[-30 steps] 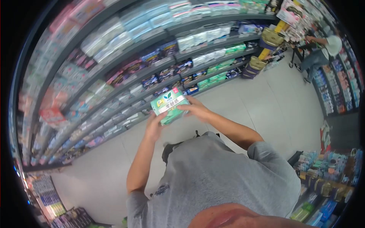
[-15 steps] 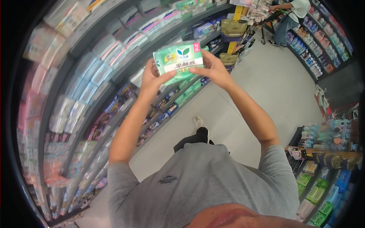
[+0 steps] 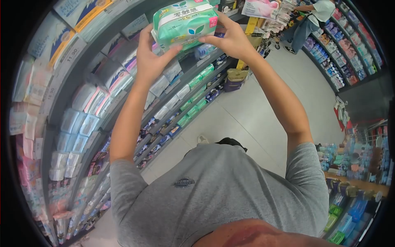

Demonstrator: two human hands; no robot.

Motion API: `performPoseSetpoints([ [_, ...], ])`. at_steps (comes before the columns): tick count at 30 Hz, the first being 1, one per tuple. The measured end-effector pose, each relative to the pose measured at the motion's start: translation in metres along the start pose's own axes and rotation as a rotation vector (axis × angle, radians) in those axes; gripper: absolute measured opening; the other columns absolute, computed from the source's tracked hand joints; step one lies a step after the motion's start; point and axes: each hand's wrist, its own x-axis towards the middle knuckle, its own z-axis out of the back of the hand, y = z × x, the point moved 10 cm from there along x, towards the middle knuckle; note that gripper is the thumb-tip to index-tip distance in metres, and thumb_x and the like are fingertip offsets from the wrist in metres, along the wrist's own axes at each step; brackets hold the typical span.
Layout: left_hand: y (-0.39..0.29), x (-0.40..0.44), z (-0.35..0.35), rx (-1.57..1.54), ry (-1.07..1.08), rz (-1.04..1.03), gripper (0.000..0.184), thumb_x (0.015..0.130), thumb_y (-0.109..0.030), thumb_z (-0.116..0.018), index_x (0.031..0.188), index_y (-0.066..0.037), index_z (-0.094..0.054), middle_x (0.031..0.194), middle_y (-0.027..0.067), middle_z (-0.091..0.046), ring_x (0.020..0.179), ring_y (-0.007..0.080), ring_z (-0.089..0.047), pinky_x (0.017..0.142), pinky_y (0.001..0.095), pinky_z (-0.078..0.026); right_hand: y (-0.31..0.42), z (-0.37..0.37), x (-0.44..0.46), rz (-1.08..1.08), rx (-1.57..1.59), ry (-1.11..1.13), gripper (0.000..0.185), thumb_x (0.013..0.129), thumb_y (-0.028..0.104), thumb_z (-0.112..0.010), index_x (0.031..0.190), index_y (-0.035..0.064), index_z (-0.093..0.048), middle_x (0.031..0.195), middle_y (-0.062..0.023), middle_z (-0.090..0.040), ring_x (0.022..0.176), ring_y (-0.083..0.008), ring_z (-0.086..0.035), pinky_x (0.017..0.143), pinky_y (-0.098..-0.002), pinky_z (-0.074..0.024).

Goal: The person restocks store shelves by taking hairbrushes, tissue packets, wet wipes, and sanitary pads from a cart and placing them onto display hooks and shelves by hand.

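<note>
A green and white soft package (image 3: 185,25) with a leaf print and a pink corner label is held up at the top of the view, before the shelves. Gripping its left end is my left hand (image 3: 153,55), thumb along the lower edge. My right hand (image 3: 230,39) holds the right end, its thumb on the lower front and its other fingers partly hidden behind. The package is tilted, so its printed top and front both show.
Curved-looking shelves (image 3: 108,119) of packaged goods run along the left. Another person (image 3: 306,25) stands at the upper right beside a cart. More stocked shelves (image 3: 337,53) are at the right, and small goods (image 3: 358,156) at the lower right. Pale floor tiles (image 3: 242,119) lie between.
Both hands have raised the package from mid-view to the top, nearer the upper shelves. It has tipped so another printed face shows. The view has turned, and the left shelves look closer.
</note>
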Motion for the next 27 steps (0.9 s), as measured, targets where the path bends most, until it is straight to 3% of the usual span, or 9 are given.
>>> performPoseSetpoints([
  [5, 0.038, 0.011, 0.0, 0.086, -0.048, 0.132, 0.079, 0.07, -0.022, -0.086, 0.134, 0.0, -0.045, 0.128, 0.0185, -0.057, 0.122, 0.0272, -0.055, 0.106, 0.039, -0.04, -0.045, -0.014, 0.03, -0.132, 0.104, 0.081, 0.082, 0.076, 0.021, -0.081, 0.145, 0.0057, -0.04, 0.122, -0.0108, -0.063, 0.106, -0.0226, -0.063, 0.093, -0.0347, -0.0494],
  [8, 0.05, 0.013, 0.008, 0.154, -0.084, 0.198, 0.078, 0.071, -0.023, -0.086, 0.134, 0.0, -0.045, 0.127, 0.0195, -0.059, 0.12, 0.0281, -0.057, 0.104, 0.0394, -0.043, -0.059, -0.026, 0.056, 0.031, 0.129, 0.145, 0.082, 0.076, 0.021, -0.082, 0.145, 0.0057, -0.04, 0.124, -0.0117, -0.062, 0.109, -0.0226, -0.062, 0.095, -0.0356, -0.0488],
  [16, 0.055, 0.021, 0.021, 0.259, -0.194, 0.415, 0.073, 0.071, -0.02, -0.086, 0.129, 0.003, -0.047, 0.123, 0.0196, -0.061, 0.116, 0.0266, -0.06, 0.101, 0.0375, -0.045, -0.077, -0.049, 0.096, 0.064, 0.197, 0.254, 0.082, 0.077, 0.018, -0.08, 0.146, 0.0042, -0.038, 0.127, -0.0139, -0.06, 0.113, -0.0243, -0.059, 0.096, -0.0373, -0.0483],
  [22, 0.071, 0.032, 0.028, 0.247, -0.235, 0.496, 0.067, 0.072, -0.019, -0.085, 0.125, 0.005, -0.051, 0.119, 0.0183, -0.063, 0.112, 0.0239, -0.061, 0.098, 0.0352, -0.046, -0.082, -0.055, 0.107, -0.012, 0.325, 0.242, 0.071, 0.079, 0.017, -0.08, 0.139, 0.0022, -0.046, 0.126, -0.0146, -0.062, 0.111, -0.0258, -0.063, 0.094, -0.0361, -0.0507],
  [25, 0.069, 0.045, 0.023, 0.149, -0.261, 0.418, 0.064, 0.072, -0.018, -0.084, 0.123, 0.004, -0.053, 0.116, 0.0152, -0.065, 0.107, 0.0219, -0.062, 0.095, 0.0335, -0.047, -0.084, -0.047, 0.112, 0.019, 0.305, 0.148, 0.065, 0.08, 0.021, -0.079, 0.134, 0.002, -0.05, 0.119, -0.0158, -0.066, 0.108, -0.0247, -0.065, 0.093, -0.0349, -0.0513],
  [27, 0.081, 0.047, 0.023, 0.138, -0.271, 0.436, 0.064, 0.072, -0.018, -0.084, 0.123, 0.004, -0.053, 0.116, 0.0153, -0.065, 0.107, 0.0218, -0.062, 0.095, 0.0332, -0.047, -0.074, -0.036, 0.113, 0.06, 0.063, 0.116, 0.059, 0.08, 0.024, -0.078, 0.128, -0.0012, -0.054, 0.107, -0.0186, -0.07, 0.1, -0.0244, -0.068, 0.086, -0.0338, -0.0535],
])
